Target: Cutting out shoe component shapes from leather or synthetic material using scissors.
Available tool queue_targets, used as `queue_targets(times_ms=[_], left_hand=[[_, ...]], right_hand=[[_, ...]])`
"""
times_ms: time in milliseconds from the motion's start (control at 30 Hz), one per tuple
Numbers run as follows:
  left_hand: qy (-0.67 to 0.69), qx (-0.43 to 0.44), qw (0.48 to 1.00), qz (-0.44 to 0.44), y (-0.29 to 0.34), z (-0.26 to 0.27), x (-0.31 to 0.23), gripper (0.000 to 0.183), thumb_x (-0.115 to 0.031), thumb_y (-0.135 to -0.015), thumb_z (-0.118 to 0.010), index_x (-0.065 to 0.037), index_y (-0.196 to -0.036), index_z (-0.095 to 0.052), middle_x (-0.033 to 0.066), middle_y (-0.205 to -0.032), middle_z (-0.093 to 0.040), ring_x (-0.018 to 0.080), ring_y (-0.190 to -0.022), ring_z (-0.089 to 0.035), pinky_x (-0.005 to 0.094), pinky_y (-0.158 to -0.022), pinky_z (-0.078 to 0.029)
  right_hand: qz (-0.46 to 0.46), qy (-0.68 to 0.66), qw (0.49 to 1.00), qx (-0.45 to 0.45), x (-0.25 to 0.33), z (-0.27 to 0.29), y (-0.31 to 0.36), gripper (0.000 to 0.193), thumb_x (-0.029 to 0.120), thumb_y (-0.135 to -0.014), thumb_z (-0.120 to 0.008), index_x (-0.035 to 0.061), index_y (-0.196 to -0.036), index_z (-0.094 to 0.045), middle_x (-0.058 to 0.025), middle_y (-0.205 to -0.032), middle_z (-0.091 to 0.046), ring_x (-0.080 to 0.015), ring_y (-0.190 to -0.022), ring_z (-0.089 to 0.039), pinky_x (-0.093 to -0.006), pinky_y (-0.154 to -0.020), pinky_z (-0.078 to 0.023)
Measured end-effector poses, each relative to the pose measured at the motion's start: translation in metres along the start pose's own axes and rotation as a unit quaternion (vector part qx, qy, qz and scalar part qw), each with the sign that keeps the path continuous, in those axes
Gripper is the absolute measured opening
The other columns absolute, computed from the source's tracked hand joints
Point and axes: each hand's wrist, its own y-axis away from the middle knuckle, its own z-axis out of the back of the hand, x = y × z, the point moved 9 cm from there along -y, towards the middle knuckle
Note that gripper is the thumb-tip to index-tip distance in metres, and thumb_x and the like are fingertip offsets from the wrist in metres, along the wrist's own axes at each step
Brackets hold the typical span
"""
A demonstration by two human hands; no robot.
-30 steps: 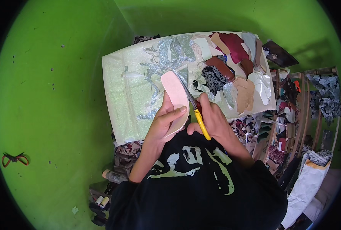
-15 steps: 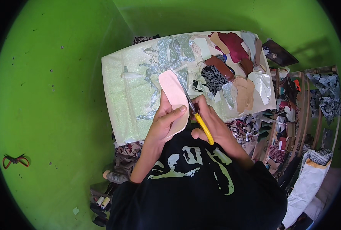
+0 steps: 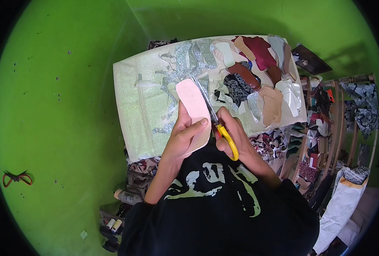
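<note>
A pale pink, sole-shaped insole (image 3: 191,94) is pinched in my left hand (image 3: 186,133), thumb on top and fingers behind it. My right hand (image 3: 234,133) grips yellow-handled scissors (image 3: 228,143). Their dark blades run up along the insole's right edge, with the tips near its upper end. Below the hands, the table (image 3: 134,115) bears a sheet of shiny pale material and cut scraps (image 3: 189,55). How far the blades are apart is hard to make out.
Brown sole shapes (image 3: 245,76), dark red material (image 3: 257,49) and beige pieces (image 3: 271,104) lie on the table's right half. A wooden rack (image 3: 336,115) with scraps stands at right. Another pair of scissors (image 3: 17,178) is at far left by the green wall (image 3: 61,128). A bottle (image 3: 128,196) lies lower left.
The scissor handles and blades have spread a little, and the blade tips now show further up beside the insole. My left hand and the insole have barely moved.
</note>
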Motion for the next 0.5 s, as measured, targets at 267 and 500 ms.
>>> queue_targets(times_ms=[267, 500], left_hand=[[-0.097, -0.014, 0.993, -0.068, -0.003, 0.005, -0.002, 0.08, 0.007, -0.092, -0.054, -0.012, -0.154, -0.007, 0.0114, -0.144, -0.039, 0.0196, -0.132, -0.041, 0.035, -0.107, -0.036], [-0.166, -0.008, 0.979, -0.117, 0.002, 0.002, 0.008, 0.066, 0.008, -0.094, -0.051, -0.006, -0.147, -0.015, 0.0109, -0.137, -0.042, 0.0162, -0.126, -0.042, 0.033, -0.104, -0.037]], right_hand=[[0.014, -0.301, 0.952, -0.05, -0.006, -0.002, 0.0, 0.048, 0.026, -0.082, -0.08, 0.0032, -0.102, -0.043, 0.0009, -0.065, -0.052, -0.005, -0.052, -0.049, -0.0209, -0.049, -0.04], [0.035, -0.23, 0.951, -0.205, -0.007, 0.024, -0.001, 0.039, -0.002, -0.08, -0.075, 0.0005, -0.106, -0.046, -0.0031, -0.072, -0.059, -0.0055, -0.066, -0.057, -0.0207, -0.06, -0.044]])
